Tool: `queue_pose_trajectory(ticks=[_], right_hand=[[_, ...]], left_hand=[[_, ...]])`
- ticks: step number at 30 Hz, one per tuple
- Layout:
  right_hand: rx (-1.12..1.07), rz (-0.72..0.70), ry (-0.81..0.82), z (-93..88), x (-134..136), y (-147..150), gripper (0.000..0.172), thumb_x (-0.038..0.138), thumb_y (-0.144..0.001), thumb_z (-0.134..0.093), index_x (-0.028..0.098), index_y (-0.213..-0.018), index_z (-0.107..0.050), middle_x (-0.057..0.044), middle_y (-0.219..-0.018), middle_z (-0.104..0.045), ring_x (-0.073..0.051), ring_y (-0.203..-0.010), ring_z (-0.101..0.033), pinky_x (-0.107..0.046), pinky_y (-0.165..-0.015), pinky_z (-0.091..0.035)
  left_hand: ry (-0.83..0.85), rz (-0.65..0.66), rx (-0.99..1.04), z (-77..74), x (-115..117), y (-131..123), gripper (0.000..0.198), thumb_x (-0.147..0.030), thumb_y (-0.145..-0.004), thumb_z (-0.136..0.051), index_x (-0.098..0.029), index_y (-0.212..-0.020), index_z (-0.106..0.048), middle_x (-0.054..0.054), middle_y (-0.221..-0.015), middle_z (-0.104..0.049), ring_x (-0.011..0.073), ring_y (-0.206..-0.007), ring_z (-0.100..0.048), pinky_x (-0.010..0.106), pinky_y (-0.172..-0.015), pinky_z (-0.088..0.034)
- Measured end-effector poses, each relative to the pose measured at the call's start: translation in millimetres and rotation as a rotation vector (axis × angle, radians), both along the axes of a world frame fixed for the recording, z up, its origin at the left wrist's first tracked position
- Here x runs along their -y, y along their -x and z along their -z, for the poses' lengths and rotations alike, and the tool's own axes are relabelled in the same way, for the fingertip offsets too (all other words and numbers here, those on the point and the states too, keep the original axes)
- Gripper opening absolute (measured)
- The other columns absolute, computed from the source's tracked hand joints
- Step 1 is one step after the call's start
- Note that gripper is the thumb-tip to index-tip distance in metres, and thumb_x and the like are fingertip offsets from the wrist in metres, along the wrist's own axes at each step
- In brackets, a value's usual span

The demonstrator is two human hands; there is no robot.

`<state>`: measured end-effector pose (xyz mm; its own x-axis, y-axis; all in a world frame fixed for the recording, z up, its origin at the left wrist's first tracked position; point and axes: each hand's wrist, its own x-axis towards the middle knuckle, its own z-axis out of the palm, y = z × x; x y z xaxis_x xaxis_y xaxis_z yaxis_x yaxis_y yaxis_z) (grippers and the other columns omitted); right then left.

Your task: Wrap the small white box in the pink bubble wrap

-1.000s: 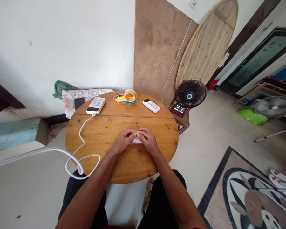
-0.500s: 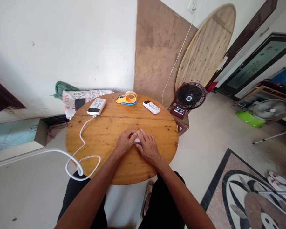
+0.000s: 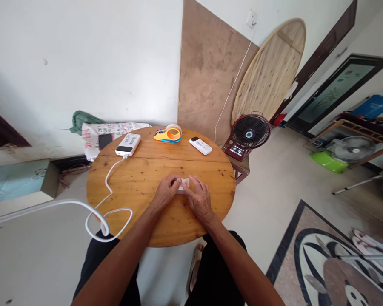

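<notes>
On the round, glossy wooden surface [image 3: 140,178], the left hand [image 3: 166,192] pinches a small flat white piece [image 3: 182,185]; the right hand [image 3: 199,199] presses it, fingers flat. Beyond the piece lie a white power bank [image 3: 128,144], label unreadable, and an orange tape dispenser [image 3: 168,134].

We find the power bank [image 3: 128,144], tape dispenser [image 3: 168,134] and remote [image 3: 201,145] in a row from left to right along the far edge of the table [image 3: 140,178]. A cable [image 3: 107,187] runs from the power bank over the near left rim. At the middle, the left hand [image 3: 166,193] and right hand [image 3: 200,199] meet on a small packet [image 3: 183,185], and a fan [image 3: 250,132] stands right of the table, near it.
</notes>
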<state>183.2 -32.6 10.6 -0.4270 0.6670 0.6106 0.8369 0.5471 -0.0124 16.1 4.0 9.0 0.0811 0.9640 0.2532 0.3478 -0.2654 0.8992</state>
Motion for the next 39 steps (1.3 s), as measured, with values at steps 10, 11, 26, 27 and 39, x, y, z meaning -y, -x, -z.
queue_pose_trajectory(ticks=[10, 11, 26, 27, 39], right_hand=[[-0.032, -0.013, -0.045, -0.2, 1.3, 0.7, 0.037, 0.013, -0.09, -0.048, 0.028, -0.121, -0.061, -0.009, -0.134, -0.053, -0.021, -0.121, -0.046, -0.037, -0.094, -0.038], [-0.036, -0.015, -0.05, -0.2, 1.4, 0.9, 0.037, 0.013, -0.09, -0.048, 0.028, -0.12, -0.061, -0.009, -0.133, -0.053, -0.021, -0.121, -0.046, -0.036, -0.094, -0.038], [-0.03, 0.03, 0.014, -1.1, 0.8, 3.0, 0.027, 0.02, -0.091, -0.046, 0.022, -0.112, -0.063, -0.011, -0.133, -0.052, -0.024, -0.119, -0.046, -0.038, -0.094, -0.036], [-0.034, 0.027, 0.016, -0.9, 0.9, 3.1, 0.026, 0.02, -0.091, -0.046, 0.021, -0.111, -0.063, -0.011, -0.133, -0.052, -0.024, -0.119, -0.046, -0.038, -0.094, -0.037], [0.024, 0.052, 0.029, 0.8, 2.5, 5.3, 0.036, 0.017, -0.09, -0.044, 0.024, -0.122, -0.059, -0.011, -0.137, -0.048, -0.024, -0.118, -0.045, -0.038, -0.093, -0.036]], left_hand=[[0.044, -0.065, -0.024, 2.7, -0.5, -2.5, 0.033, -0.045, -0.083, -0.048, -0.016, -0.08, -0.065, 0.002, -0.074, -0.065, 0.0159, -0.07, -0.057, 0.025, -0.065, -0.043], [0.054, -0.082, -0.036, 3.1, -0.8, -2.9, 0.034, -0.047, -0.082, -0.05, -0.016, -0.079, -0.065, 0.002, -0.072, -0.064, 0.0157, -0.068, -0.056, 0.025, -0.063, -0.042], [0.061, -0.117, -0.14, -1.5, 1.8, -5.0, 0.029, -0.043, -0.08, -0.052, -0.016, -0.081, -0.064, 0.001, -0.07, -0.062, 0.0155, -0.066, -0.055, 0.026, -0.061, -0.038], [0.059, -0.122, -0.143, -1.2, 1.9, -5.1, 0.029, -0.042, -0.081, -0.052, -0.016, -0.082, -0.064, 0.001, -0.071, -0.062, 0.0158, -0.067, -0.055, 0.026, -0.061, -0.038], [-0.018, -0.112, -0.113, 2.4, 4.1, -5.1, 0.025, -0.034, -0.083, -0.046, -0.017, -0.083, -0.064, 0.002, -0.075, -0.064, 0.0166, -0.071, -0.056, 0.027, -0.066, -0.041]])
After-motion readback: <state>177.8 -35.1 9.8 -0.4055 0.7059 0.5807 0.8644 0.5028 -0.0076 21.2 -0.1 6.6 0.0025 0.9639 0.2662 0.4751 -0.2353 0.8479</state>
